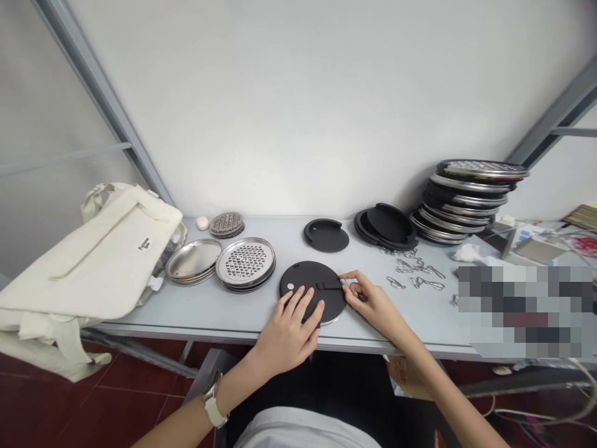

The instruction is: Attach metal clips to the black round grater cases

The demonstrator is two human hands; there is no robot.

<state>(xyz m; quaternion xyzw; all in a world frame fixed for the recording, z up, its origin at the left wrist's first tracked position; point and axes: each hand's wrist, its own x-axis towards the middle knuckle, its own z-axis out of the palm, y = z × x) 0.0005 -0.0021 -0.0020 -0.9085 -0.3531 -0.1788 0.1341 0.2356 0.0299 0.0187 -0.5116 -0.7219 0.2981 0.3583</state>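
While the left hand lies flat on the black disc at the middle of the frame, its grip spread and fingers fanned over the near half, the right hand has its grip pressed together, pinching a metal clip at the disc's right edge. The disc rests on the grey bench near its front edge. Perforated steel plates sit just left of it, and loose clips lie to the right.

You have bare table left of the black disc; farther left the perforated plates and bag block you. Right, loose clips litter the way; behind, black lids stand.
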